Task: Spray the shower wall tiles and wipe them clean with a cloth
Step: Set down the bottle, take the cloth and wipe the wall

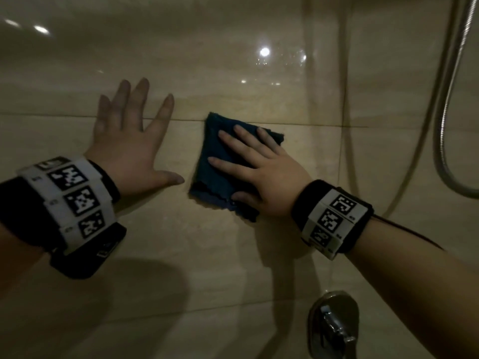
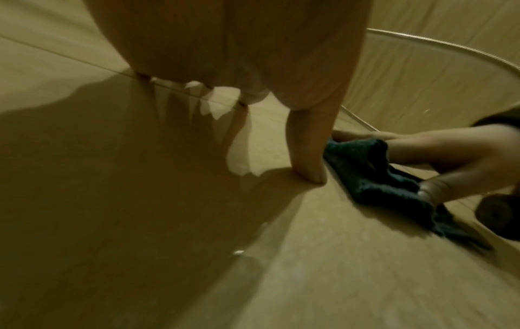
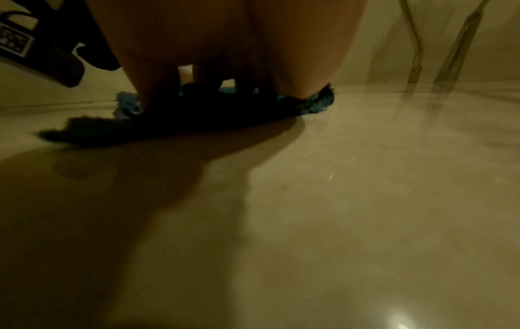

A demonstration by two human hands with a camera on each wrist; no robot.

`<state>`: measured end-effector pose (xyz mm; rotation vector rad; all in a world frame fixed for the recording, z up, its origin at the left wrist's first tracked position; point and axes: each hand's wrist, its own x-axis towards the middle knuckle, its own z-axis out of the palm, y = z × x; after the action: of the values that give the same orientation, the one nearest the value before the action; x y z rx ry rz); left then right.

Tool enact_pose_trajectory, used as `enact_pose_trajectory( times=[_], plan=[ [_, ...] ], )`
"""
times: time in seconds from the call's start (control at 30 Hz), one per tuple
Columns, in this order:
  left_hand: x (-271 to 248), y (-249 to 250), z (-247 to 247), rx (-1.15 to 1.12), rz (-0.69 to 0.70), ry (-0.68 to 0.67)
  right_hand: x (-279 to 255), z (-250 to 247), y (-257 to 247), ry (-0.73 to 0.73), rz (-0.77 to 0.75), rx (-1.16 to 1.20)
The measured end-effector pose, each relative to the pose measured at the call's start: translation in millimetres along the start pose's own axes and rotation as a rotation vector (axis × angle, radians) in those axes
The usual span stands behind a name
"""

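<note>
A folded dark blue cloth lies flat against the glossy beige wall tiles. My right hand presses on it with straight, spread fingers, thumb at its lower edge. In the right wrist view the cloth shows under the palm. My left hand lies flat on the tile just left of the cloth, fingers spread, holding nothing; its thumb nearly touches the cloth's edge. No spray bottle is in view.
A metal shower hose hangs in a loop at the right. A chrome tap fitting sticks out of the wall below my right forearm. Grout lines cross the tiles. The lighting is dim, with bright reflections high on the wall.
</note>
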<state>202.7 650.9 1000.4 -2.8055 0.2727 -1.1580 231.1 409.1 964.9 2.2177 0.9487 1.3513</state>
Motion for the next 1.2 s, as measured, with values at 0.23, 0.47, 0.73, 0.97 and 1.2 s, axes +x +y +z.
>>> enact_pose_trajectory(
  times=[0.23, 0.47, 0.73, 0.97, 1.2],
  plan=[
    [7, 27, -2, 0.011, 0.031, 0.007, 16, -29, 44, -0.096, 0.032, -0.021],
    [22, 50, -6, 0.030, -0.010, 0.020, 35, -58, 87, -0.120, 0.081, -0.071],
    [22, 59, -7, 0.011, -0.046, 0.020, 19, -47, 77, -0.097, 0.066, -0.060],
    [20, 68, -9, 0.004, -0.042, 0.005, -10, -29, 64, -0.105, 0.062, -0.054],
    [22, 74, -11, 0.027, -0.021, -0.006, -24, -25, 52, -0.151, 0.104, -0.036]
  ],
)
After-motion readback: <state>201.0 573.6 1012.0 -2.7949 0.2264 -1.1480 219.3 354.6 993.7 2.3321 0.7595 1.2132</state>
